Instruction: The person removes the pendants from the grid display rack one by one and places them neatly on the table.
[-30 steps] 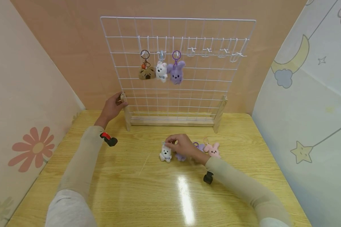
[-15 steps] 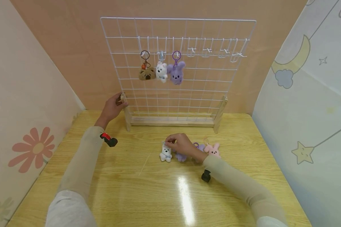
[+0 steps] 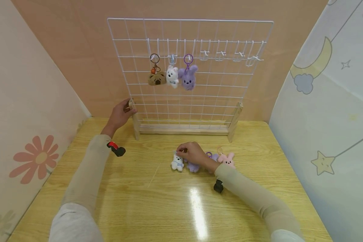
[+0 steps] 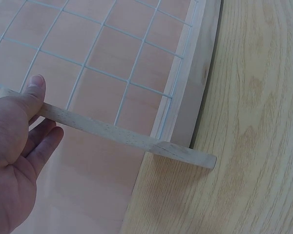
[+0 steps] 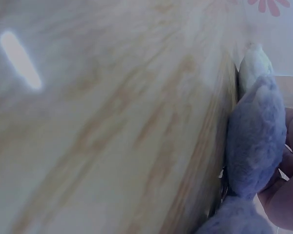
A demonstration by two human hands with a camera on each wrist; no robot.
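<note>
White plush [image 3: 177, 164] slightly turned, right hand [image 3: 194, 154] apparently pinching its top

Head: high, facing forward-down. Left wrist: close beside bare left fingers [image 4: 48, 142]. Right wrist: low, beside bare right fingers [image 5: 283, 200]. Shared, first two: white metal-wire grid [image 4: 129, 82].

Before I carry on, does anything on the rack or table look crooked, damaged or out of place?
One thing: the far-right hook on the rack seems askew, hanging lower and more tilted than the bare hooks beside it. Nothing looks spilled or damaged.
</note>
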